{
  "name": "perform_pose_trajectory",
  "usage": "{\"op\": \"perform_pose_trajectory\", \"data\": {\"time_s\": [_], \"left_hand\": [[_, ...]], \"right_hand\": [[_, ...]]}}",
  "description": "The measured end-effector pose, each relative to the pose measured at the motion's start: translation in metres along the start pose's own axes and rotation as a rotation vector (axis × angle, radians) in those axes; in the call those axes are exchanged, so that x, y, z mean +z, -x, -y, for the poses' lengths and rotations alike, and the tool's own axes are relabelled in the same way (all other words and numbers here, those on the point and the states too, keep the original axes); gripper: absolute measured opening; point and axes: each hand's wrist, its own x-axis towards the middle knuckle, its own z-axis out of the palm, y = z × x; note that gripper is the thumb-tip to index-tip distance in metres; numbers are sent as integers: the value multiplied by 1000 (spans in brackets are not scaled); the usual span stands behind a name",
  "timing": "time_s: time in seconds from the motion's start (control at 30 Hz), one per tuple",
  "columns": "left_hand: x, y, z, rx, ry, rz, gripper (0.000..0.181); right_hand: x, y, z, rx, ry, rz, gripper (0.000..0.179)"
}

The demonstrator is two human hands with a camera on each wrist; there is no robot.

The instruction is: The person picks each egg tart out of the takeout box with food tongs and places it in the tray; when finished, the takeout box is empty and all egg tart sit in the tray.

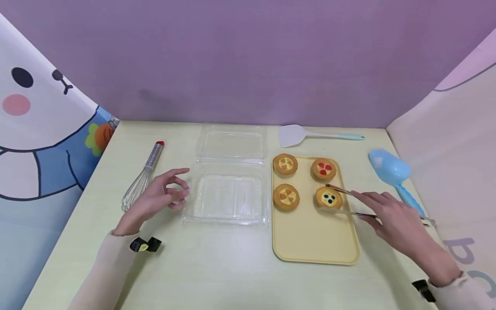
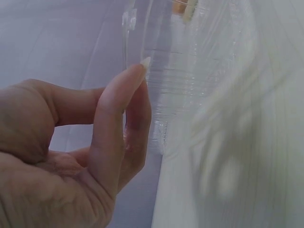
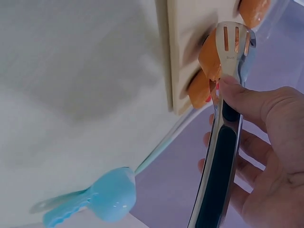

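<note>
My right hand [image 1: 399, 221] holds metal food tongs [image 3: 236, 52] with dark grips, the thumb along one arm. In the head view the tongs' tips lie on either side of a tart with dark berries [image 1: 329, 198] on the yellow tray [image 1: 315, 241]. A red-topped tart [image 1: 323, 169] sits behind it, and two tarts with pale wedges, one farther back [image 1: 285, 164] and one nearer [image 1: 286, 197], are on the left. My left hand [image 1: 160, 196], fingers loosely bent, hovers at the left edge of a clear hinged container [image 1: 228, 196], its lid [image 1: 232, 144] laid back.
A whisk [image 1: 143, 178] lies left of my left hand. Behind the tray is a white spatula [image 1: 293, 135] with a pale blue handle. A blue scoop [image 1: 391, 168] lies at the right, near the table's edge. A purple backdrop [image 1: 248, 60] rises behind the table.
</note>
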Motion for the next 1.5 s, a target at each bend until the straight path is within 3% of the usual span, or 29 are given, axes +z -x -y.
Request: {"op": "perform_pose_trajectory", "data": {"time_s": [0.93, 1.5], "left_hand": [[-3, -1, 3, 2, 35, 18, 77], [-4, 0, 2, 5, 37, 25, 76]], "right_hand": [[14, 10, 1, -3, -31, -7, 78], [4, 14, 2, 25, -64, -29, 86]]}}
